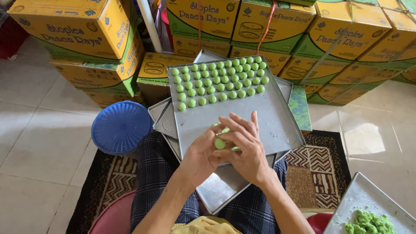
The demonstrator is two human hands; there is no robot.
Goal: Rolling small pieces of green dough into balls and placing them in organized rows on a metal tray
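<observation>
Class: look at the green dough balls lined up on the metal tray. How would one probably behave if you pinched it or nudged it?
A dough ball probably dents easily: the spare dough looks soft and crumbly. Nudged, it might roll, being round on a smooth tray. Likely light, given its size beside the hands.

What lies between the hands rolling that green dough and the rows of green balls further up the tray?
In the head view, only bare metal tray separates the hands, left and right, holding a green dough ball, from the rows of green balls.
</observation>
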